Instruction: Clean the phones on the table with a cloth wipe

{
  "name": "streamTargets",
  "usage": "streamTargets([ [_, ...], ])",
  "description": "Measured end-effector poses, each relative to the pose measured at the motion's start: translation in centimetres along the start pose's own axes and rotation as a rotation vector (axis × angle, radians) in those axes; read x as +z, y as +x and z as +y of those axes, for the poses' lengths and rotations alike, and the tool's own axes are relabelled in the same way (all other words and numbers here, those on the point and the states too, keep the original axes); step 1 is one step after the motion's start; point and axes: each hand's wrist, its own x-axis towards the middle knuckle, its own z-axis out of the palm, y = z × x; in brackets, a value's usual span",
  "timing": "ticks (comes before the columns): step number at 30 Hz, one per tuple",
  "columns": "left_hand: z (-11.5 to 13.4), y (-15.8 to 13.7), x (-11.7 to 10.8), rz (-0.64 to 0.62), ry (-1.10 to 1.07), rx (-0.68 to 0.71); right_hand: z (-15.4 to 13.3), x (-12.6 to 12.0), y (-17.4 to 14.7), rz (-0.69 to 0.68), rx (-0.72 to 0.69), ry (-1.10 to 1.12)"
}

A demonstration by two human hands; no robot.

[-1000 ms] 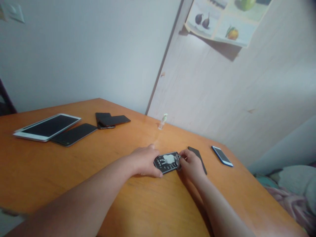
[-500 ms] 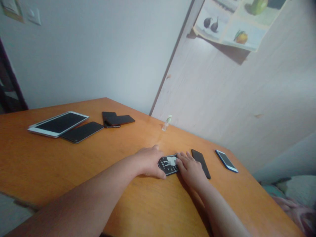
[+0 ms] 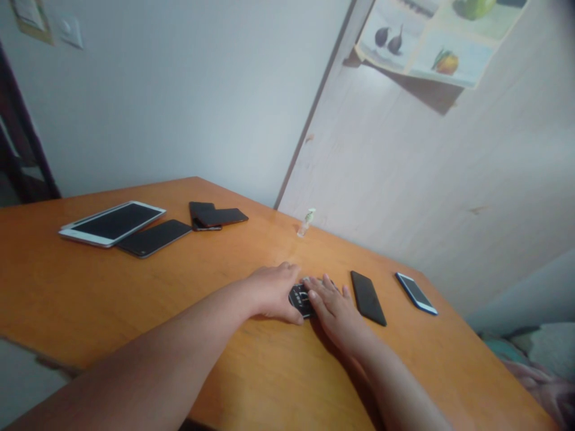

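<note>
A flat phone-shaped thing with a black, white-printed face (image 3: 299,299) lies on the wooden table (image 3: 260,371). Around its left end curves my left hand (image 3: 275,293), thumb at the near edge and fingers at the far edge, gripping it. My right hand (image 3: 335,305) rests flat across the printed face with fingers stretched, covering most of its right part. Just right of that hand lies a black phone (image 3: 368,297), apart from it.
Farther right lies a white-fronted phone (image 3: 416,293). On the left are a white tablet (image 3: 119,222), a dark tablet (image 3: 155,237) and two overlapping dark phones (image 3: 220,216). A small clear bottle (image 3: 305,224) stands near the back edge, by the wall.
My right hand has slid left over the printed face, hiding more of it and uncovering the black phone beside it. My left hand keeps its hold. The view has shifted slightly.
</note>
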Motion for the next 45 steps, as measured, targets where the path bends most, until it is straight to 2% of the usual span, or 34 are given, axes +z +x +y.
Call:
streamTargets([
  [3,0.2,-0.1,-0.2,-0.018,-0.003,-0.007,0.4,-0.1,0.0,0.028,0.069,-0.031],
  [7,0.3,-0.2,-0.3,-0.049,-0.001,-0.015,-2.1,-0.2,-1.1,-0.092,-0.138,0.056],
  [9,0.2,-0.2,-0.1,-0.044,-0.001,-0.016,-2.7,-0.3,-1.3,-0.127,-0.196,0.081],
  [11,-0.1,0.0,0.1,-0.031,0.000,-0.011,-2.0,-0.4,-1.1,-0.101,-0.134,0.047],
  [15,-0.6,0.3,0.6,-0.018,0.011,0.000,1.8,-0.7,-0.1,0.003,0.159,-0.114],
  [17,-0.6,0.3,0.6,-0.025,0.010,-0.002,2.6,-0.9,-0.1,0.023,0.222,-0.158],
  [19,-0.5,0.3,0.5,-0.029,0.008,-0.002,1.9,-1.0,-0.7,0.000,0.166,-0.139],
  [23,-0.5,0.2,0.4,-0.022,-0.003,0.005,-1.8,-1.2,-2.8,-0.130,-0.157,0.026],
  [25,-0.6,0.2,0.5,-0.015,0.000,0.012,-2.6,-1.4,-3.3,-0.167,-0.211,0.067],
  [27,-0.8,0.2,0.6,-0.010,0.015,0.018,-1.7,-1.7,-3.2,-0.150,-0.159,0.036],
  [30,-0.8,0.3,0.5,-0.022,0.039,0.015,1.1,-2.1,-2.1,-0.057,0.058,-0.092],
  [32,-0.8,0.3,0.3,-0.042,0.049,0.018,2.4,-2.4,-1.7,-0.029,0.154,-0.154],
  [34,-0.6,0.2,0.1,-0.049,0.056,0.020,2.2,-2.5,-1.9,-0.036,0.126,-0.157],
  [38,-0.4,0.1,-0.2,-0.054,0.049,0.015,-1.3,-2.7,-3.7,-0.091,-0.110,-0.021],
  [40,-0.4,0.0,-0.3,-0.060,0.040,0.020,-2.4,-3.0,-4.4,-0.136,-0.168,0.037],
  [42,-0.5,0.0,-0.3,-0.058,0.031,0.019,-2.2,-3.5,-4.4,-0.127,-0.139,0.054],
  [45,-0.7,0.0,-0.2,-0.053,0.013,0.015,-0.3,-4.3,-3.6,-0.076,0.036,0.000],
])
